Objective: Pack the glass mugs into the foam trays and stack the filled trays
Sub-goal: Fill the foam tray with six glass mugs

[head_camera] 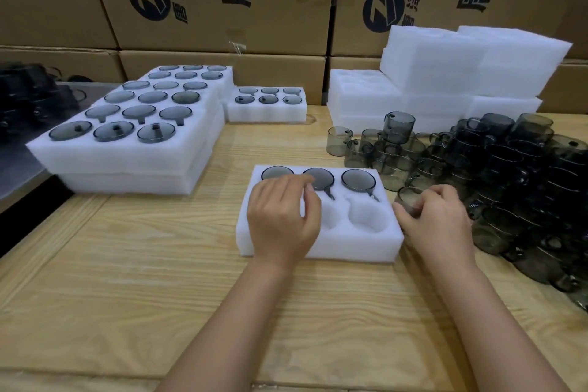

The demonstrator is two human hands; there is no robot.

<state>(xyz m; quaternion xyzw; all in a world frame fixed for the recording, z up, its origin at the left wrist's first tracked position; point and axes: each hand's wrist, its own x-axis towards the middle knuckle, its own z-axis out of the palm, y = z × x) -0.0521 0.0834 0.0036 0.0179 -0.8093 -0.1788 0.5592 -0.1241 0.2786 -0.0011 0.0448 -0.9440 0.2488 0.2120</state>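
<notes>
Your right hand (436,223) grips a smoky grey glass mug (409,200) just right of the white six-well foam tray (350,248), whose far row is filled. Your left hand (283,216) curls over the tray's near-left well; I cannot tell if it holds anything. Lifting carelessly could knock the heaped loose mugs (509,175) right of the tray and chip the glass. Brown cardboard cartons (222,9) beyond the tray show a round logo and "唐".

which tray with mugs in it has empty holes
The near tray under the left hand: two front holes are bare, while the trays at the left and back show a mug in every hole.
</notes>
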